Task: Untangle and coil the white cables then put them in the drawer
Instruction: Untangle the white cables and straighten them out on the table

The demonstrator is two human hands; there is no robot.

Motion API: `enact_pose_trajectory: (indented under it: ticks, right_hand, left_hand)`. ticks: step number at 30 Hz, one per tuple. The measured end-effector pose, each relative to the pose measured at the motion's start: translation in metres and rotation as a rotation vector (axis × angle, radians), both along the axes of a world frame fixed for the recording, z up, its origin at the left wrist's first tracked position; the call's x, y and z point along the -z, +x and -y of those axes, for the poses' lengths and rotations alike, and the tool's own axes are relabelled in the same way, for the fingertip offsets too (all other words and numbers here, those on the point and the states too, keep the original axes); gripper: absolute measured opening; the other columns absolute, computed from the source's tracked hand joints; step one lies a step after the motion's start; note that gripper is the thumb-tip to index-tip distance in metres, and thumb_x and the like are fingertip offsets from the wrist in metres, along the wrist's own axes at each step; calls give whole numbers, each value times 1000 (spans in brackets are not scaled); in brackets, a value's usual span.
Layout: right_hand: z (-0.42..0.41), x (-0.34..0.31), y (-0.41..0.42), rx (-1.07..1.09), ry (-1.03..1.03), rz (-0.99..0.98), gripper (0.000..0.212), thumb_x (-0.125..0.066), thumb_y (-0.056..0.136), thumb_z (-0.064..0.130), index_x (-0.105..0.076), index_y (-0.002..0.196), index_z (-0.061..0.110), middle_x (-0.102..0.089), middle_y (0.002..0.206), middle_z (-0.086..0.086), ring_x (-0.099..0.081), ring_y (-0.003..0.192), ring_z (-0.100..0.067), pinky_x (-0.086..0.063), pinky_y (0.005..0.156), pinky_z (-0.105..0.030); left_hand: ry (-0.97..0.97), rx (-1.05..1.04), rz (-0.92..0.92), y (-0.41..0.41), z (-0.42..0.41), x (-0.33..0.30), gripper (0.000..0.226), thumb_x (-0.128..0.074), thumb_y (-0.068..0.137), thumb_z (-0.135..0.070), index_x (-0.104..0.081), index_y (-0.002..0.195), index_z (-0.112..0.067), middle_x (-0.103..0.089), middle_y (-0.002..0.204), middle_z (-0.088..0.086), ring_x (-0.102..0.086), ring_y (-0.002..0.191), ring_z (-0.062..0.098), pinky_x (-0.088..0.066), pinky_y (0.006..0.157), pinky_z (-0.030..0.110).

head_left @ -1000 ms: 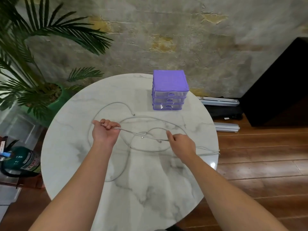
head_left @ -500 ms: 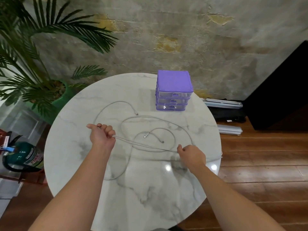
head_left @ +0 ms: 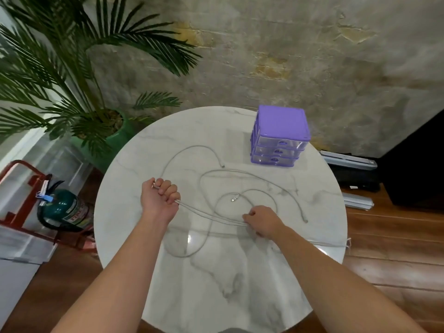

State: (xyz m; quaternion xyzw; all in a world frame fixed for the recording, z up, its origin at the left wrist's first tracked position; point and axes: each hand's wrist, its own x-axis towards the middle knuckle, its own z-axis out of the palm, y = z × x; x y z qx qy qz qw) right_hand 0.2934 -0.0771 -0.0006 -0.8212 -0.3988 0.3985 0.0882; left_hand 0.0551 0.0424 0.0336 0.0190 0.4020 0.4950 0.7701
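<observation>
I'm in what looks like a lounge or café corner rather than a workshop. My round marble-look counter stands on warm wooden floorboards before a weathered, patchy plaster wall. A palm in a green pot grows to my left, and a green fire extinguisher sits in a red stand beside it. A small purple drawer unit rests on the counter.

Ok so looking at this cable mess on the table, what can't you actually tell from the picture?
Head view only:
- How many white cables there are: the loops overlap.
- What the left hand encloses: curled fingers cover it.
- What the purple drawer unit holds: fronts too small.
- The extinguisher label: blurred.
</observation>
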Motion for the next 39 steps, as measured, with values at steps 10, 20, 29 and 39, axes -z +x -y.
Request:
enact_pose_trajectory:
  ticks: [10, 20, 29, 39]
  right_hand:
    - [-54, 17, -61, 56, 43, -87, 33, -63, 86, 26, -54, 59, 12, -50, 53, -1, -48, 51, -13, -42, 56, -25]
    - [-49, 35, -75, 72, -6, 43, 44, -75, 77, 27, -57, 114, 10, -64, 111, -5, -63, 104, -25, -45, 75, -27]
    - [-55, 33, -63, 519, 179, -349, 27, -40, 80, -2, -55, 85, 21, -61, 94, -7, -56, 70, -22, -43, 55, -26]
    - [-64, -34, -23, 557, 489, -581, 28, -32, 104, 33, -56, 116, 27, -40, 69, 0, -33, 57, -8, -32, 47, -16]
  left_hand:
    - [1, 55, 12, -3, -2, 8, 47, -32, 101, -55, -42, 68, -22, -27, 48, -8, -23, 35, 5, -19, 32, 16]
    - [-18, -17, -24, 3, 5, 7, 51, -35, 94, -65, -46, 69, -22, -21, 53, -7, -20, 39, 9, -48, 67, 23]
    - [-7, 29, -51, 0, 1, 8, 40, -37, 101, -51, -54, 89, -17, -26, 53, -8, -24, 39, 6, -25, 38, 16]
    - [46, 150, -117, 6, -4, -1, 32, -37, 105, -35, -58, 104, -11, -30, 58, -7, -27, 42, 6, -29, 41, 16]
